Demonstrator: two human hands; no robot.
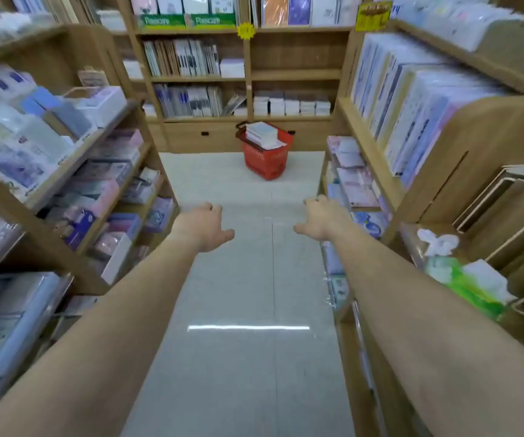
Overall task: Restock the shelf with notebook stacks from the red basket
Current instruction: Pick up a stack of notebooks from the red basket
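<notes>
The red plastic shopping basket (pixel 265 162) is seen on the pale tiled floor (pixel 238 279) at the far end of the aisle, just in front of the tall wooden back shelf unit (pixel 295 74). It is heaped above its rim with wrapped white and pastel notebook stacks (pixel 261 134). Trouble could be expected from that heap: if the basket is lifted or dragged by one side, the top stacks are likely to slide off. The aisle is also narrow, so goods on the sloped wooden side racks (pixel 74 159) could be brushed loose by an elbow on the way in. The glossy wrapping may let a stack slip if it is gripped too loosely. The left hand (pixel 204 227) and the right hand (pixel 320 220) are held out ahead, well apart from the basket. The fingers are loosely spread and slack; nothing is held or touched by either.
</notes>
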